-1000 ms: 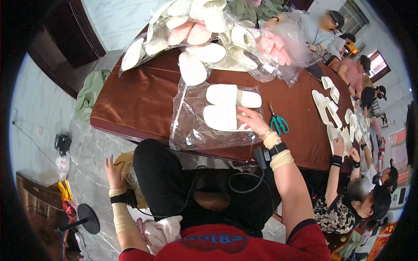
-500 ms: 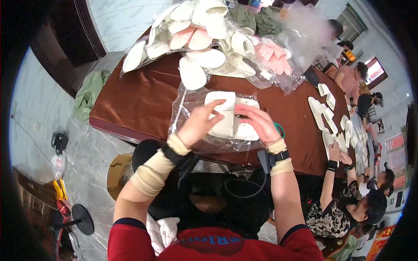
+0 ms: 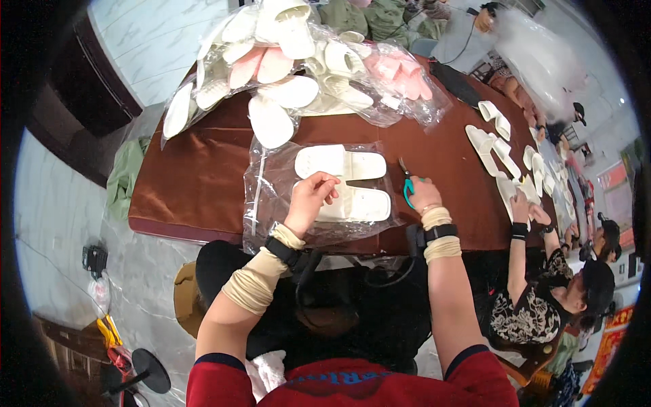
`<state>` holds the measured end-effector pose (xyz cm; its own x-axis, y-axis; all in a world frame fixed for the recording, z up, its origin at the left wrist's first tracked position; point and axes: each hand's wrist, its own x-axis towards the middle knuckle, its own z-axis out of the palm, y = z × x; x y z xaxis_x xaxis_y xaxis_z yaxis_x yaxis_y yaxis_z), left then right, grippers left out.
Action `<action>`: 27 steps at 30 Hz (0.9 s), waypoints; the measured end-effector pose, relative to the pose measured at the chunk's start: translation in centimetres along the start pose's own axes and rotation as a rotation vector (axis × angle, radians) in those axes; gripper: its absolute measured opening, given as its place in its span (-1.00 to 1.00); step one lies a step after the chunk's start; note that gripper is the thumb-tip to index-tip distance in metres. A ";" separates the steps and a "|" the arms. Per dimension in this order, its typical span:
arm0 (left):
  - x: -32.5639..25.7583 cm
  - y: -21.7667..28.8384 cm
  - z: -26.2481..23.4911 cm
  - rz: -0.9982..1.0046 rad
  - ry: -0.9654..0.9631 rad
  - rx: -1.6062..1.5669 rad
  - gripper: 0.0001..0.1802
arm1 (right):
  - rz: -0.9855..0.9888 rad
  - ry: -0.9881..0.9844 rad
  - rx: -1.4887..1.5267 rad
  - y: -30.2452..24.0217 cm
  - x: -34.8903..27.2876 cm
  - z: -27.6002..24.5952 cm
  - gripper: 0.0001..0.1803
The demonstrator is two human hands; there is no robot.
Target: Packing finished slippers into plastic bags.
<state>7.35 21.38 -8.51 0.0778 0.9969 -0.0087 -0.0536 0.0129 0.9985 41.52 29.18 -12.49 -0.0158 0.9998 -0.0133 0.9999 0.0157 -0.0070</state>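
Note:
A pair of white slippers lies side by side on a clear plastic bag (image 3: 261,214): the far slipper (image 3: 366,165) and the near slipper (image 3: 369,205). Over the strap of the near one hovers my left hand (image 3: 315,198), its fingers curled in with the tips together; whether anything sits between them cannot be made out. To the right of the slippers, my right hand (image 3: 426,195) is closed around small scissors (image 3: 408,186) with teal handles, their dark tips pointing away from me over the brown tabletop (image 3: 190,183).
A heap of bagged white slippers (image 3: 271,125) and pink slippers (image 3: 400,71) covers the table's far side. More white slippers (image 3: 483,146) lie at the right, where a co-worker's hands (image 3: 529,209) handle one. A cardboard box (image 3: 186,298) stands on the floor at the left.
My right hand has left the slippers, moved right and now grips the scissors. My left hand has curled its fingers and shifted slightly nearer. The slippers show uncovered between my hands.

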 end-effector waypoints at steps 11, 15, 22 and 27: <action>-0.5 -0.8 1.9 -0.001 -0.071 -0.098 -0.74 | 0.029 0.040 0.123 -0.5 -1.8 -0.7 -0.44; -0.6 -0.8 1.6 0.005 -0.031 -0.195 -0.74 | 0.020 0.114 0.424 -1.8 -2.3 -3.3 -0.34; -1.0 -0.8 1.0 -0.003 0.014 -0.165 -0.75 | -0.554 0.195 0.304 -9.5 -6.9 -8.7 -0.21; -1.4 -0.8 1.7 0.046 0.003 -0.145 -0.75 | -0.563 0.177 0.224 -11.3 -7.1 -8.1 -0.34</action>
<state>8.96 19.81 -9.17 0.0693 0.9969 0.0363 -0.2002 -0.0217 0.9795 30.37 21.98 -4.23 -0.5185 0.8265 0.2193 0.8126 0.5561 -0.1745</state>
